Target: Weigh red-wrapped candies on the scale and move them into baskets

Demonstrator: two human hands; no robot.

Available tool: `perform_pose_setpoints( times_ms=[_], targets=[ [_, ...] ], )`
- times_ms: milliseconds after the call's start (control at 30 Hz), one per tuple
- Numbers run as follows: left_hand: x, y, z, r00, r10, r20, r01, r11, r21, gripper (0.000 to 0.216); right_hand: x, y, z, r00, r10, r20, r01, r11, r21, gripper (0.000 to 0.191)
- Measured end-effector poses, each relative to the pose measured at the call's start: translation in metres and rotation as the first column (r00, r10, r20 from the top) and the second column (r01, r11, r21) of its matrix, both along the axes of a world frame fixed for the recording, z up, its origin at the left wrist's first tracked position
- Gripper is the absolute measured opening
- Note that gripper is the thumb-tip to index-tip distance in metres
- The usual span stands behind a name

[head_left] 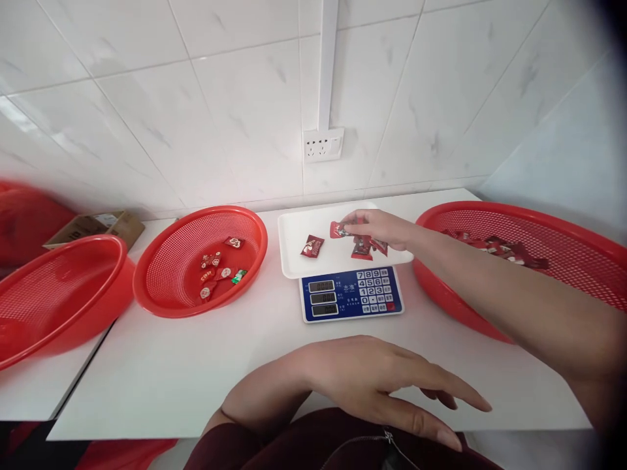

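My right hand point(375, 227) is over the white tray point(291, 261) of a digital scale point(351, 294), fingertips pinched on a small red candy packet point(337, 230). More red packets point(362, 248) lie under and beside that palm, partly hidden by it. One separate red packet point(312, 246) rests on the tray's left part. Near the table's front edge, my left hand point(372, 378) hangs before my body with its fingers stretched out to the right, holding nothing. The scale's blue panel faces me, with displays on its left and keys on its right.
A red mesh basket point(147, 287) with several packets, one of them green, stands left of the scale. Another red basket point(490, 320), holding many packets, is at the right. Farther left are a third red basket point(93, 320) and a cardboard box point(122, 228). A tiled wall with a socket point(323, 145) bounds the back.
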State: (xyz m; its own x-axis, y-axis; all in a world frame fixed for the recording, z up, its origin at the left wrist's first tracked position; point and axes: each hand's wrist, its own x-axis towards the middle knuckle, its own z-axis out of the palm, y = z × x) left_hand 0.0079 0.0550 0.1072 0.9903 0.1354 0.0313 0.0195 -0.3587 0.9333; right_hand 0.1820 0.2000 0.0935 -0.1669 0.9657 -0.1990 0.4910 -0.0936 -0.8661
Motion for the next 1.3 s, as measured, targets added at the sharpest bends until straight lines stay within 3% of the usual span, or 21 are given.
perform_pose_setpoints(
  times_ms=[167, 400, 667, 867, 1167, 1300],
  targets=[
    [-0.002, 0.0, -0.003, 0.997, -0.061, -0.043, 0.062, 0.998, 0.023, 0.053, 0.014, 0.01, -0.002, 0.989, -0.016, 0.148, 0.005, 0.997, 0.077, 0.042],
    [-0.003, -0.001, -0.007, 0.993, -0.115, -0.029, 0.117, 0.99, 0.076, 0.055, 0.004, 0.014, 0.009, 0.976, -0.174, -0.129, 0.174, 0.985, -0.011, 0.027],
    [-0.001, 0.0, -0.007, 0.989, -0.15, 0.012, 0.146, 0.975, 0.168, 0.057, -0.014, 0.013, 0.005, 0.944, -0.257, -0.207, 0.223, 0.959, -0.173, 0.02],
    [-0.001, 0.002, -0.008, 0.983, -0.176, -0.05, 0.183, 0.966, 0.182, 0.059, 0.003, 0.017, 0.006, 0.921, -0.32, -0.223, 0.307, 0.947, -0.094, 0.011],
    [0.002, 0.001, -0.006, 0.978, -0.188, -0.085, 0.203, 0.955, 0.218, 0.058, 0.001, 0.025, -0.01, 0.911, -0.366, -0.192, 0.373, 0.928, 0.004, 0.024],
    [0.004, 0.001, -0.004, 0.965, -0.239, -0.109, 0.256, 0.949, 0.186, 0.059, 0.004, 0.027, -0.008, 0.895, -0.403, -0.191, 0.42, 0.906, 0.059, 0.023]
  ],
)
